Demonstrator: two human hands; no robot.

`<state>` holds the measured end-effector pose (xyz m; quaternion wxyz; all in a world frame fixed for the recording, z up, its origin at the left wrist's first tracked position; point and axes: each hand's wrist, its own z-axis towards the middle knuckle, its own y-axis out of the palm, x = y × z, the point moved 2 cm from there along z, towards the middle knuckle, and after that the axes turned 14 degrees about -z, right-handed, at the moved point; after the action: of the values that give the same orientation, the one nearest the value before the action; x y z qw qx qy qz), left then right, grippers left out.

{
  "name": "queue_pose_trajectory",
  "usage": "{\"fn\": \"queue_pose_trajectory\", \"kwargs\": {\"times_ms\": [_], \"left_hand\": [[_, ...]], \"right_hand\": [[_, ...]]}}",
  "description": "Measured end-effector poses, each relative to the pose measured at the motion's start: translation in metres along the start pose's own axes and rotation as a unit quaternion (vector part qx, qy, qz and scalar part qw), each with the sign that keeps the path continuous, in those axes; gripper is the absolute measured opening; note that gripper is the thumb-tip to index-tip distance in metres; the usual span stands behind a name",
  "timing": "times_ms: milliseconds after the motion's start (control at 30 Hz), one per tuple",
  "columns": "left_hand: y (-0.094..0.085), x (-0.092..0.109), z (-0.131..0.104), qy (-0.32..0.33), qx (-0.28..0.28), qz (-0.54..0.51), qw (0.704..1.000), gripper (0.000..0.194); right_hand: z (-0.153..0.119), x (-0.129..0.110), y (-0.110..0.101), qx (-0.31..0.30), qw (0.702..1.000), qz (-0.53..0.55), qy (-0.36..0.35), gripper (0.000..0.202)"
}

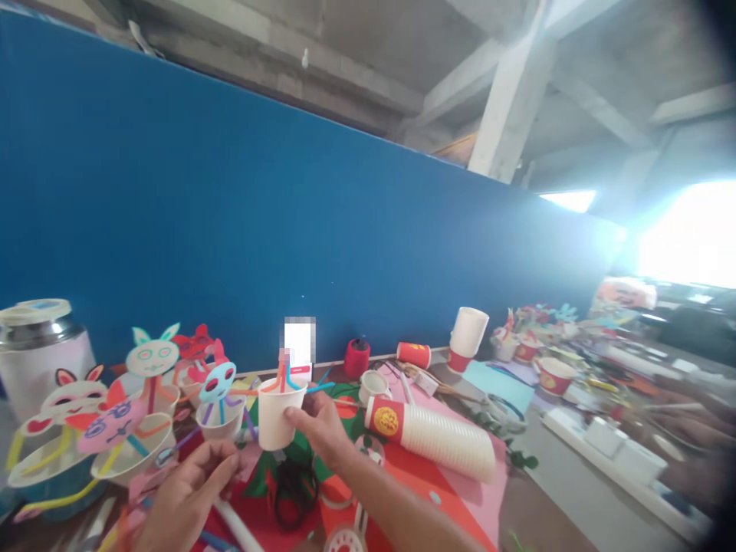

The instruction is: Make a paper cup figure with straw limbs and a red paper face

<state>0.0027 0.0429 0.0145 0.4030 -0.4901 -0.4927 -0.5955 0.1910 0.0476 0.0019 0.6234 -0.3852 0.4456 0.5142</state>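
Observation:
My right hand [323, 429] grips a white paper cup [274, 423] from its right side, the thumb on its front. Orange and blue pipe cleaners [283, 377] stand up out of the cup and stick out past its rim. Lower and to the left, my left hand [192, 491] has its thumb and fingers brought together; anything between them is too small to make out. Just behind that hand stands a cup [221, 420] with a light-blue paper face [217, 382] on pipe cleaners. Black-handled scissors [293, 491] lie between my hands.
Further left are cups with a pink cat face [112, 426], a white face [74, 402] and a mint face [152, 358]. A stack of paper cups [437, 441] lies on coloured paper at right. A power strip [626, 468] runs along the right. A blue partition [345, 230] closes the back.

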Motion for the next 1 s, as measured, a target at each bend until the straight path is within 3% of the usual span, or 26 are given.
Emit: {"fn": "queue_pose_trajectory", "kwargs": {"times_ms": [133, 367, 533, 800, 1000], "left_hand": [[-0.004, 0.001, 0.000, -0.032, 0.043, -0.022, 0.998, 0.038], [0.000, -0.006, -0.004, -0.087, -0.010, -0.153, 0.984, 0.032], [0.002, -0.005, -0.005, -0.129, 0.007, -0.234, 0.964, 0.034], [0.002, -0.003, -0.006, -0.139, 0.009, -0.255, 0.957, 0.033], [0.005, 0.002, -0.009, -0.149, 0.014, -0.249, 0.957, 0.030]], "right_hand": [[0.000, -0.004, 0.001, -0.020, 1.000, 0.012, -0.016, 0.048], [-0.002, -0.007, -0.001, -0.005, 1.000, 0.024, 0.007, 0.043], [-0.004, -0.006, -0.002, -0.004, 1.000, 0.021, 0.013, 0.040], [-0.004, -0.020, 0.000, -0.031, 0.998, 0.052, -0.014, 0.044], [-0.003, -0.019, -0.002, -0.018, 0.999, 0.033, 0.004, 0.044]]}}
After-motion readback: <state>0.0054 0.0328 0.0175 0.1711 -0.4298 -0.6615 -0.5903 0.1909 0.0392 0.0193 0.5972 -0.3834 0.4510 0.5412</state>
